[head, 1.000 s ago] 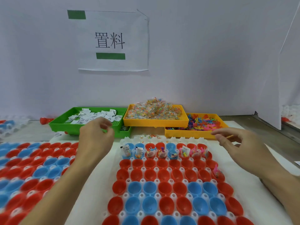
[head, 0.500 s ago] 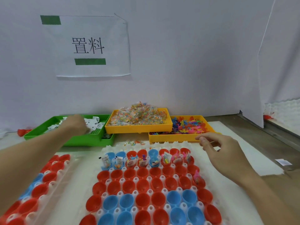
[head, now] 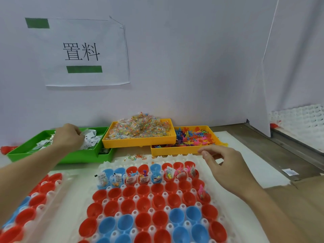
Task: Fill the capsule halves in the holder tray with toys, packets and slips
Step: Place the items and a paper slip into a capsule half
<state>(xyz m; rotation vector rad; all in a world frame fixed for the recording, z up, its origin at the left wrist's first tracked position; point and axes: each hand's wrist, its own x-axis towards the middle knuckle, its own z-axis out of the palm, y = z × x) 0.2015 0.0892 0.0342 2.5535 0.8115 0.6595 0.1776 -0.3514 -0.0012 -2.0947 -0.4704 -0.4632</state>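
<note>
On the white holder tray [head: 177, 157], only the row of capsule halves nearest the far edge of the tabletop has been filled: toys, packets and slips [head: 117, 178] are seen standing up out of those cups. One further cup at the right end of the next row holds a pink toy [head: 201, 190]; the remaining red and blue capsule halves [head: 158, 202] appear bare, so most of the task is judged to be left.

The left hand [head: 69, 136] is reached into the green tray [head: 57, 156] at the far left of the tabletop, its fingers curled among the paper slips; whether a slip is actually pinched cannot be told. The right hand [head: 226, 165] is held above the tray's far right corner, just before the yellow toy tray [head: 175, 149], with loosely bent fingers; anything in its grip cannot be told. The packet tray [head: 140, 142] sits between the two supply trays. A second holder [head: 35, 199] of unfilled halves lies at the left edge.
</note>
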